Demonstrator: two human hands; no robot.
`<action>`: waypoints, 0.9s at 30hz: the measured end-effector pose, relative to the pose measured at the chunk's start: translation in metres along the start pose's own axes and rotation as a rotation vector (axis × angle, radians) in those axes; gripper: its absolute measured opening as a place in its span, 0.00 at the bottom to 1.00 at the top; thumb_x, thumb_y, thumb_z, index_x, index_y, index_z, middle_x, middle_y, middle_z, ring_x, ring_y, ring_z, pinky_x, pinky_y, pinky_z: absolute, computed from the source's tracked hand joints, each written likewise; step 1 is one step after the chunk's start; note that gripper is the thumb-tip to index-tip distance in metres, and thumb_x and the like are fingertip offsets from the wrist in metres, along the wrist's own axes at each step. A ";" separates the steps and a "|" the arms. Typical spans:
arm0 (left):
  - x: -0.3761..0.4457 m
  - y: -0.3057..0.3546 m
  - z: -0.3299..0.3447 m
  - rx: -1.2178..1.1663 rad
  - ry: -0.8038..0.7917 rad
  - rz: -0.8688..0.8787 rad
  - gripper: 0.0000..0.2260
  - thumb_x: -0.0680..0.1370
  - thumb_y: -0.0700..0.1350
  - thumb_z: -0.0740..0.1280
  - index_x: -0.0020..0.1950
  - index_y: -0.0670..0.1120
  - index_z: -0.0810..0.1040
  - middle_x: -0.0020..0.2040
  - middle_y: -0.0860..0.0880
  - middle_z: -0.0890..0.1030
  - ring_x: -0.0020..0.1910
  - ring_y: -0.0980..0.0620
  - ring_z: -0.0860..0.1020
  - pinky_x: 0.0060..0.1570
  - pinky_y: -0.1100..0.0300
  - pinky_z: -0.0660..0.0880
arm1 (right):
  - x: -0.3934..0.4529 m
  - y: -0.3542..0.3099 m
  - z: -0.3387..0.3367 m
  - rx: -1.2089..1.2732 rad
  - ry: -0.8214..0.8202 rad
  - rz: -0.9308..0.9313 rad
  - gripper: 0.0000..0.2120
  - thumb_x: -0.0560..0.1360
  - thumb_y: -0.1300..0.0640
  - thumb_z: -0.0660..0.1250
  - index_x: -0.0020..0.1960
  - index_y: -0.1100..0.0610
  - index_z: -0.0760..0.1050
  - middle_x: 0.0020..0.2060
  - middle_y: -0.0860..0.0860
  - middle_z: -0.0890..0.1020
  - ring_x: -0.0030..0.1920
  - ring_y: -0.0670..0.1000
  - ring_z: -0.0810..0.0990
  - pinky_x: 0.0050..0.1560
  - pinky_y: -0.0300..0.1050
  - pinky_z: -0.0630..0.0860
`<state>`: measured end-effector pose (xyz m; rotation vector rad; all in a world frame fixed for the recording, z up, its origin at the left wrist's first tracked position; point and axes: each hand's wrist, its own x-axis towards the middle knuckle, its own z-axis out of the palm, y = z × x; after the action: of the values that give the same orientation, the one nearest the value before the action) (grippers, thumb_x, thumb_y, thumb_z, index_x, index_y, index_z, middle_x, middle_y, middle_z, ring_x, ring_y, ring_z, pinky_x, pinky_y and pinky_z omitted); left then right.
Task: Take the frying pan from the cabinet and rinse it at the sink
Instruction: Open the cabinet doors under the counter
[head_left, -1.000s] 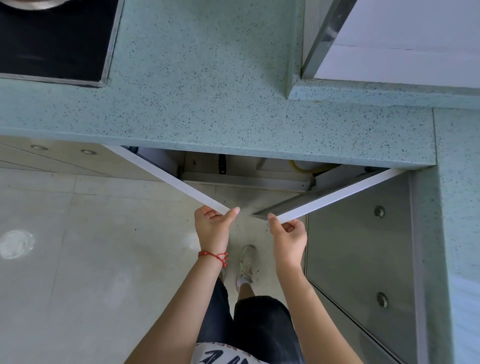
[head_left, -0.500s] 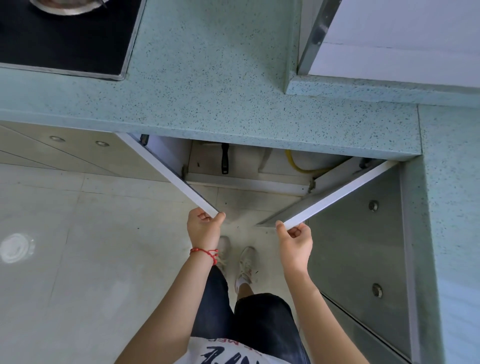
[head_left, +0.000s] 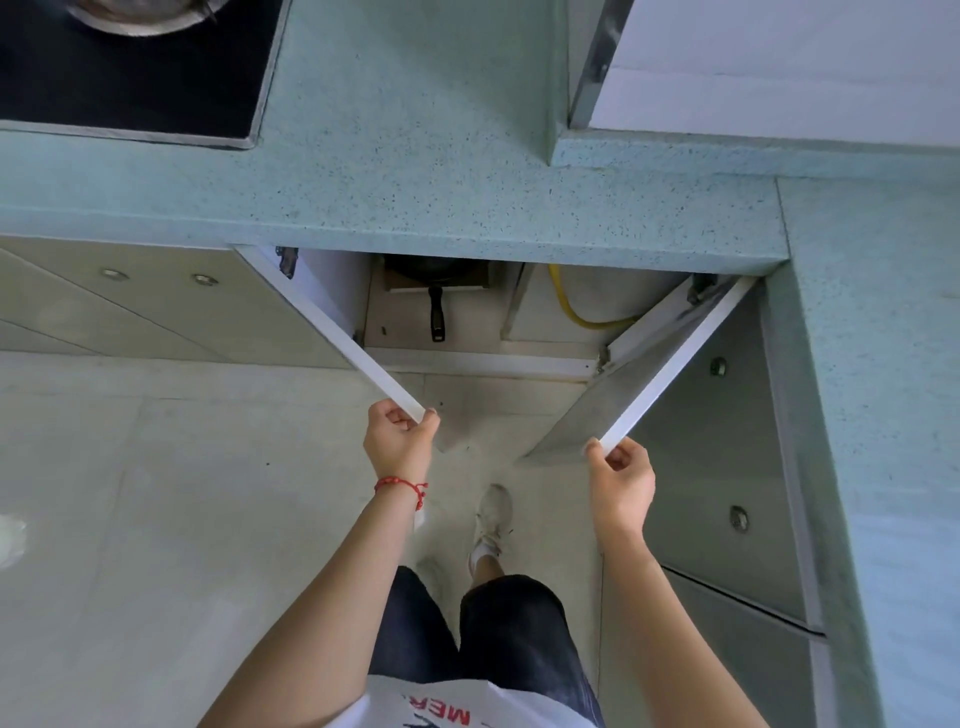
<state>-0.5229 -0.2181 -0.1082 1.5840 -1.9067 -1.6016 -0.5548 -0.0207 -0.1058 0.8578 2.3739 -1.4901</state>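
Black frying pan (head_left: 435, 270), apparently one, inside; two hands (head_left: 399, 440) pinching two doors (head_left: 340, 332).

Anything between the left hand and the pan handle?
Head view: only bare cabinet floor and sill between left hand and pan handle; that hand holds the left door.

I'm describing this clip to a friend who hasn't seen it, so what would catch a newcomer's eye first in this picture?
Probably the two white cabinet doors swung open in a V under the speckled teal stone countertop, the left hand gripping the left door's edge and the right hand the right door's. Between them, inside the cabinet, sits a dark frying pan, its black handle pointing outward, with a yellow hose curling to its right.
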 end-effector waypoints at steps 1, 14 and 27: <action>-0.001 -0.001 -0.004 0.013 -0.005 0.002 0.10 0.70 0.38 0.70 0.49 0.41 0.73 0.37 0.50 0.75 0.33 0.55 0.73 0.37 0.66 0.68 | -0.001 0.002 -0.002 -0.011 0.017 -0.009 0.06 0.73 0.56 0.66 0.48 0.57 0.74 0.38 0.50 0.78 0.38 0.48 0.75 0.38 0.39 0.69; -0.009 -0.019 -0.052 0.095 -0.043 0.060 0.12 0.71 0.37 0.70 0.53 0.36 0.75 0.49 0.39 0.81 0.41 0.49 0.75 0.43 0.63 0.69 | -0.014 0.021 -0.041 -0.170 0.068 -0.097 0.18 0.74 0.57 0.63 0.29 0.55 0.60 0.26 0.48 0.64 0.29 0.49 0.61 0.31 0.41 0.60; -0.001 -0.036 -0.084 0.229 -0.069 0.119 0.10 0.71 0.38 0.70 0.50 0.35 0.77 0.47 0.37 0.82 0.45 0.43 0.80 0.44 0.62 0.70 | -0.014 0.038 -0.067 -0.265 0.075 -0.142 0.14 0.75 0.56 0.59 0.34 0.60 0.62 0.28 0.54 0.63 0.32 0.52 0.60 0.31 0.46 0.56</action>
<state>-0.4424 -0.2614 -0.1033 1.4791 -2.2442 -1.4516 -0.5131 0.0453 -0.0969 0.7065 2.6584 -1.1684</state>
